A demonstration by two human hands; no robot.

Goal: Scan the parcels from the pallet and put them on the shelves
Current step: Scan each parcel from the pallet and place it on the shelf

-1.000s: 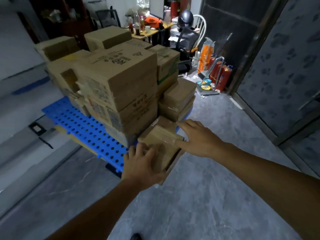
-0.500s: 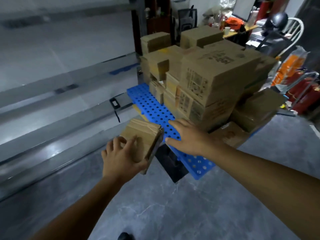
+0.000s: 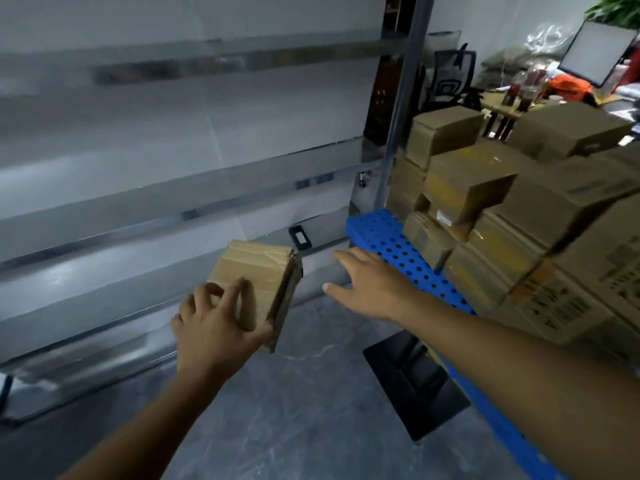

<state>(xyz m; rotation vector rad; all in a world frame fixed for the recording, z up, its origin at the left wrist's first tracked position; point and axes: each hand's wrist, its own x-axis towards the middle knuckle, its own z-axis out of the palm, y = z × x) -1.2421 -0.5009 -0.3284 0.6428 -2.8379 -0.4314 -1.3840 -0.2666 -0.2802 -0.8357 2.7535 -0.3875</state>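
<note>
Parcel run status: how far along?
Early. Done: nothing shows on the blurred shelves. In hand: left hand grips one parcel, clear of the pallet; right hand open. Left: shelving it, then the stack of boxes on the pallet.

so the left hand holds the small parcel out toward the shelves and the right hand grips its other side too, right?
Not quite. In the head view the right hand is open, fingers straight, with a gap between it and the small parcel. Only the left hand grips the parcel, holding it out toward the shelves.
</note>
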